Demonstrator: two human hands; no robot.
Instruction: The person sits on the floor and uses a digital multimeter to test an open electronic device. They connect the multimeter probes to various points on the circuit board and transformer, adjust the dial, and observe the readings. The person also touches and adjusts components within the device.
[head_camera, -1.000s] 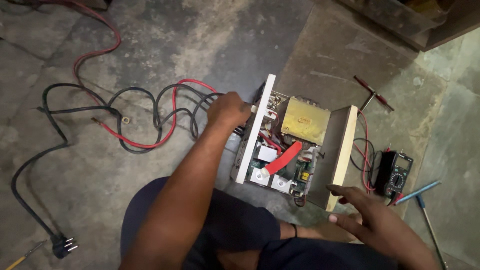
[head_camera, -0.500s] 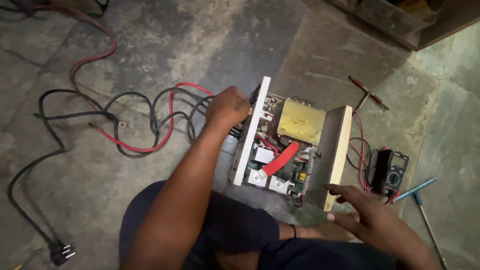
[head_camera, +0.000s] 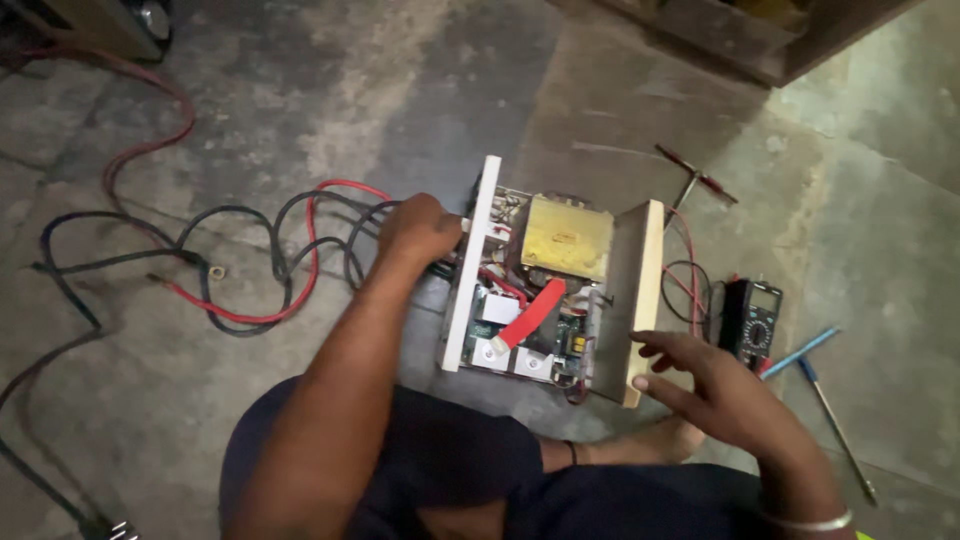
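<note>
An opened white electrical unit (head_camera: 470, 290) sits on the concrete floor with its insides exposed: a yellow-wrapped transformer (head_camera: 566, 238), a red strap (head_camera: 530, 314) and a circuit board (head_camera: 572, 345). My left hand (head_camera: 415, 230) is closed against the unit's left panel, where black and red cables (head_camera: 280, 262) leave it. My right hand (head_camera: 705, 382) hovers with fingers apart next to the right panel (head_camera: 637, 290), holding nothing.
A black multimeter (head_camera: 752, 320) with red and black leads lies right of the unit. A blue-handled screwdriver (head_camera: 820, 385) and a red-handled tool (head_camera: 698, 180) lie nearby. Cables sprawl across the floor at left. A wooden piece stands at the top right.
My right hand has risen slightly toward the unit's right panel. My left hand stays pressed at the left panel. The view has shifted a little.
</note>
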